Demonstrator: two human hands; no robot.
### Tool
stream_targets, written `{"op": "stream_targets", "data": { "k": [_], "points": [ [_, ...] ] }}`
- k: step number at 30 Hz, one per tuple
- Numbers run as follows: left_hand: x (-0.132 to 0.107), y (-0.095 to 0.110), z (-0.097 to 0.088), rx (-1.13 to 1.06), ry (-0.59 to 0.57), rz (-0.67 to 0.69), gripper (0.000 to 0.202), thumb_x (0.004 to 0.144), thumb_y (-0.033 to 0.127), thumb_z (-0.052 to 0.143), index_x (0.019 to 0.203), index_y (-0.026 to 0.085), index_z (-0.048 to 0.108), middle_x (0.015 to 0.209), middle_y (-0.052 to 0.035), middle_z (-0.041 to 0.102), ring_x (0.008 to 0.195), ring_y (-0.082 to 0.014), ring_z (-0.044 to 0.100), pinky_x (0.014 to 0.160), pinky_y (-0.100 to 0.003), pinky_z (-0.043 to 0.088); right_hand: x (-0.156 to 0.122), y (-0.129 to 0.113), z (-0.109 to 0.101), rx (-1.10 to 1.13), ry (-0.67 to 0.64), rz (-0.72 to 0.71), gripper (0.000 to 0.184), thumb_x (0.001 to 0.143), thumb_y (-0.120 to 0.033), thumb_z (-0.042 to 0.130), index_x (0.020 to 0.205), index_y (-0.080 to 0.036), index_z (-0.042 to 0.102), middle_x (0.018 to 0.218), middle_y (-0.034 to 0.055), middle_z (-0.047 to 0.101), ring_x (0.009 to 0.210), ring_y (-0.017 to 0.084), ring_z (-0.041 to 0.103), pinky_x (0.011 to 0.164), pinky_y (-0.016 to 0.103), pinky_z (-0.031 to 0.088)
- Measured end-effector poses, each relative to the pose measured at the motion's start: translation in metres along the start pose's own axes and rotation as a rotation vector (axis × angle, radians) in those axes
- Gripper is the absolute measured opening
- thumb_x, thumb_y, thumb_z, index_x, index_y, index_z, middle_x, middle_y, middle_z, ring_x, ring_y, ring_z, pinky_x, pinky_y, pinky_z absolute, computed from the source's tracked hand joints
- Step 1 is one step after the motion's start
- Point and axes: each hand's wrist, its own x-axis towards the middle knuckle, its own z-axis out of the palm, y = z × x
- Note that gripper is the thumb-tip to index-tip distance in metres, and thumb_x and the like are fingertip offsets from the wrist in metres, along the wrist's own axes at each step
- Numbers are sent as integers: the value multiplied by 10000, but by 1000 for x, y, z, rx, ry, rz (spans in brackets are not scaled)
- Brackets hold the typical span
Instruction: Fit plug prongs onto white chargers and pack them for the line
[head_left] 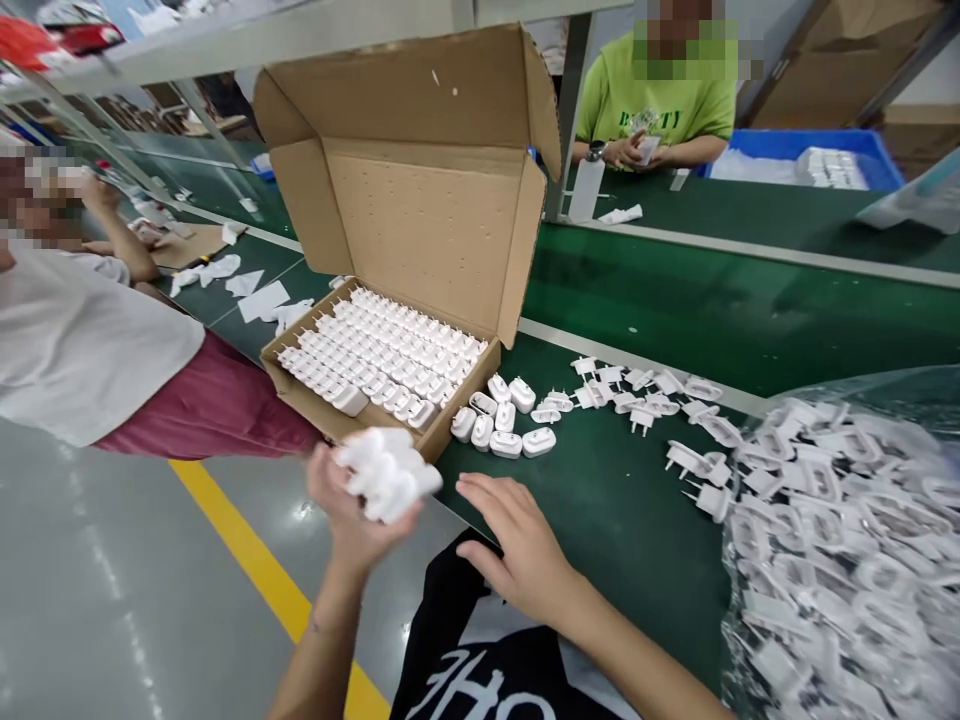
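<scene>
My left hand (360, 515) is closed around several white charger plugs (388, 472), blurred by motion, just in front of the cardboard box (471, 385). My right hand (517, 545) has its fingers stretched out above the table's front edge and holds nothing. Inside the open box stand tight rows of white charger plugs (382, 345), with gaps along the near row. Beside the box's right corner, several rounded white charger bodies (505, 417) lie on the green table. White pronged plug parts (641, 400) are scattered farther right.
A clear plastic bag (840, 560) heaped with white plug parts covers the right of the green table (600, 520). The raised box lid (427, 200) stands at the back. One person (97, 340) sits at left; another (660, 90) works opposite, near a bottle (587, 183) and blue bin (885, 160).
</scene>
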Motion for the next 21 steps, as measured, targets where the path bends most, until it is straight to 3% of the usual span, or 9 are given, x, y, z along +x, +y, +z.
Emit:
{"op": "stream_targets", "data": {
  "k": [2, 3, 5, 8, 11, 15, 19, 21],
  "points": [
    [31, -18, -20, 162, 71, -53, 1012, 606, 444, 762, 1414, 230, 192, 1365, -125, 392, 1213, -280, 473, 1048, -440, 399, 10, -8, 3, 31, -8, -21, 420, 927, -301, 513, 1321, -181, 426, 1370, 112, 466, 1165, 262, 452, 961, 423, 403],
    [45, -29, -27, 224, 31, -108, 974, 644, 437, 736, 1421, 214, 194, 1405, -131, 355, 1248, -281, 447, 1057, -421, 386, 13, -10, 5, 40, -19, -23, 409, 923, -299, 518, 1307, -185, 440, 1378, 110, 455, 1164, 264, 451, 962, 426, 407],
    [66, -48, -33, 355, -136, -221, 931, 689, 453, 691, 1435, 203, 193, 1452, -131, 319, 1276, -294, 424, 1060, -410, 372, 15, -11, 10, 54, -45, -8, 396, 913, -282, 529, 1292, -195, 456, 1389, 103, 441, 1172, 266, 443, 967, 431, 413],
    [84, -64, -29, 583, -438, -247, 879, 723, 505, 629, 1441, 221, 211, 1424, -121, 393, 1265, -341, 420, 1073, -494, 305, 16, -8, 17, 77, -58, 44, 371, 910, -247, 522, 1275, -211, 468, 1394, 90, 432, 1191, 259, 429, 974, 424, 422],
    [91, -69, -23, 786, -599, -254, 796, 722, 554, 595, 1400, 248, 309, 1330, -118, 491, 1242, -392, 407, 1016, -549, 312, 17, -4, 22, 108, -47, 58, 364, 907, -226, 517, 1268, -216, 472, 1401, 84, 420, 1201, 249, 422, 986, 414, 425],
    [92, -69, -22, 843, -627, -292, 720, 705, 546, 606, 1305, 193, 422, 1221, -147, 493, 1100, -341, 519, 893, -424, 440, 14, 2, 25, 123, -32, 64, 375, 895, -201, 520, 1267, -214, 473, 1398, 90, 416, 1199, 244, 428, 996, 413, 428],
    [90, -64, -22, 1021, -534, -158, 599, 741, 556, 584, 1216, 199, 506, 1182, -149, 453, 1102, -366, 483, 870, -453, 450, 7, 9, 24, 119, -26, 103, 361, 896, -198, 513, 1256, -218, 484, 1388, 96, 424, 1188, 243, 444, 982, 408, 448],
    [91, -59, -19, 1070, -523, -99, 628, 742, 521, 603, 1264, 198, 470, 1219, -157, 425, 1130, -376, 456, 864, -450, 456, 5, 11, 24, 119, -30, 117, 365, 898, -196, 506, 1261, -220, 481, 1387, 96, 425, 1184, 240, 450, 980, 403, 452]
  ]
}}
